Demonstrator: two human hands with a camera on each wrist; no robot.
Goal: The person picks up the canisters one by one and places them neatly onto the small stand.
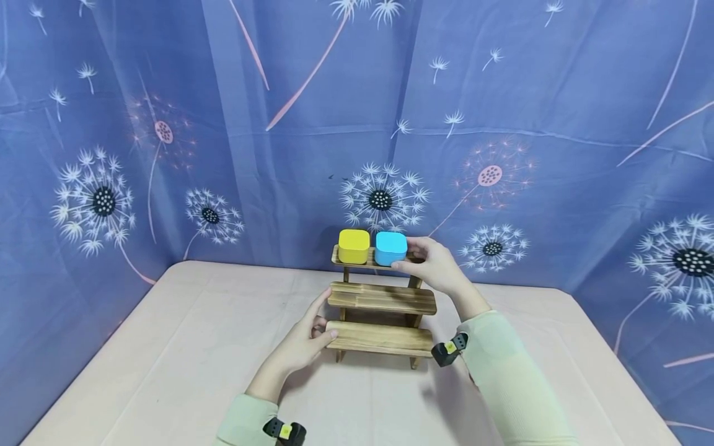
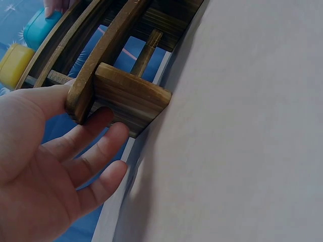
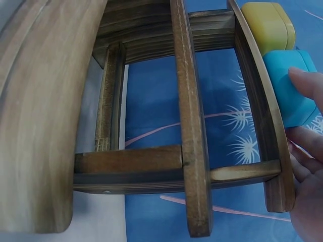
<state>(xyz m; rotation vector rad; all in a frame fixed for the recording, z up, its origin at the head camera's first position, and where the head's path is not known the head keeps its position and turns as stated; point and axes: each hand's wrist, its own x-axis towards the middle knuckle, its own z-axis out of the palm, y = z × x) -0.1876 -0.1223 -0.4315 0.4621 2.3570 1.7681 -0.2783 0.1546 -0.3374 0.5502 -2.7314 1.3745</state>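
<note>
A three-tier wooden stand (image 1: 385,337) stands on the table, its tiers rising toward the back. On its top tier sit a yellow rounded box (image 1: 354,248) and, just right of it, a blue rounded box (image 1: 390,249). My right hand (image 1: 435,266) holds the blue box from its right side, thumb at the front and fingers behind. In the right wrist view the thumb lies against the blue box (image 3: 287,93). At the stand's left end, my left hand (image 1: 301,341) grips the bottom tier, with the edge between thumb and fingers in the left wrist view.
A pale pink cloth covers the table (image 1: 167,347) around the stand. Close behind the top tier hangs a blue curtain (image 1: 290,198) with dandelion prints, which also runs along both sides.
</note>
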